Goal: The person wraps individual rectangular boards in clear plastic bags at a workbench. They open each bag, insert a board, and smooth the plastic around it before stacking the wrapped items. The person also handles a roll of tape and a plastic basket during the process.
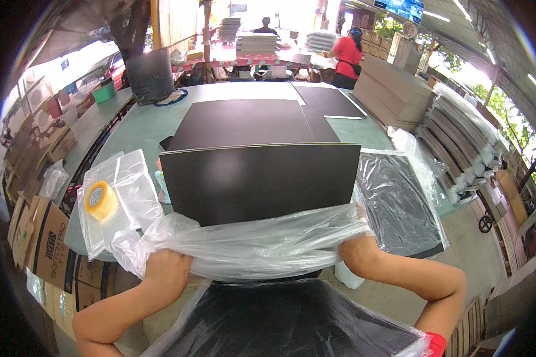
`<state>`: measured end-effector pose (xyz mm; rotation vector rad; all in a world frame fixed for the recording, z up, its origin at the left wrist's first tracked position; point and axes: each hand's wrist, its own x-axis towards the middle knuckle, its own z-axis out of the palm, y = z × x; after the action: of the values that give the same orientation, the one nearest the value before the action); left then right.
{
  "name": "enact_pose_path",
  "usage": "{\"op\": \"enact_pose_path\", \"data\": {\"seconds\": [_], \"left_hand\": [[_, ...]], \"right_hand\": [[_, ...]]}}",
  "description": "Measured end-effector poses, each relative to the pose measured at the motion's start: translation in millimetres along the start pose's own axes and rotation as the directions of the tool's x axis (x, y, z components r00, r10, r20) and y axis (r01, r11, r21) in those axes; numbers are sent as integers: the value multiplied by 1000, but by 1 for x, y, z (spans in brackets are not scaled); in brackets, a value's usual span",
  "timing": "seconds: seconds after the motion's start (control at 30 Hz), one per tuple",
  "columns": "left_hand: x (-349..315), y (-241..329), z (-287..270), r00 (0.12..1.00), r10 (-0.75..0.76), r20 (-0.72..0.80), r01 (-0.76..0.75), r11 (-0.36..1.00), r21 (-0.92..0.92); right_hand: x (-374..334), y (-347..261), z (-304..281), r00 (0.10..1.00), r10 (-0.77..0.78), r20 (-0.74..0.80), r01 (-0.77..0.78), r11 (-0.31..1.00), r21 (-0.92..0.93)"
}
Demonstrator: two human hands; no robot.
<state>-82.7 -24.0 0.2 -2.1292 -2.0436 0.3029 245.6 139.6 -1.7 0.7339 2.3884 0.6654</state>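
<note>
Both hands closed on a bunched, clear plastic bag (pixel 274 244) — left hand (pixel 168 272) gripping its left part, right hand (pixel 358 251) clamped on its right end. Bag stretches between them across the lower edge of an upright, black rectangular board (pixel 262 181), at the near side of the pale green tabletop (pixel 134 131); can't tell how far the board sits inside. Below the hands, a black panel under clear plastic (pixel 268 321), close to the person's body. Left of the board, a yellow roll of tape (pixel 101 200) on flat, clear plastic sleeves (pixel 134 184). Right, a black plastic-wrapped flat board (pixel 399 202), lying near the right hand. Behind, large black flat sheets (pixel 238 122) on the tabletop — farther back, a person in a red top (pixel 346 53).
</note>
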Motion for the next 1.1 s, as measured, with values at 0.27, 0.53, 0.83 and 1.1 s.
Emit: {"op": "enact_pose_path", "data": {"seconds": [0.27,0.53,0.83,1.1], "left_hand": [[-32,1,53,790,571,222,-325,698,-638],[17,-131,37,494,-656,-571,327,749,-576],[45,-65,-41,734,-324,-597,47,901,-431],[-6,-29,-24,473,-421,-774,19,883,-468]], "right_hand": [[-24,56,-64,693,600,-399,328,230,916],[13,34,-29,507,539,-673,206,682,701],[27,98,-10,481,605,-635,-7,726,687],[-18,62,-23,246,745,-620,130,608,783]]}}
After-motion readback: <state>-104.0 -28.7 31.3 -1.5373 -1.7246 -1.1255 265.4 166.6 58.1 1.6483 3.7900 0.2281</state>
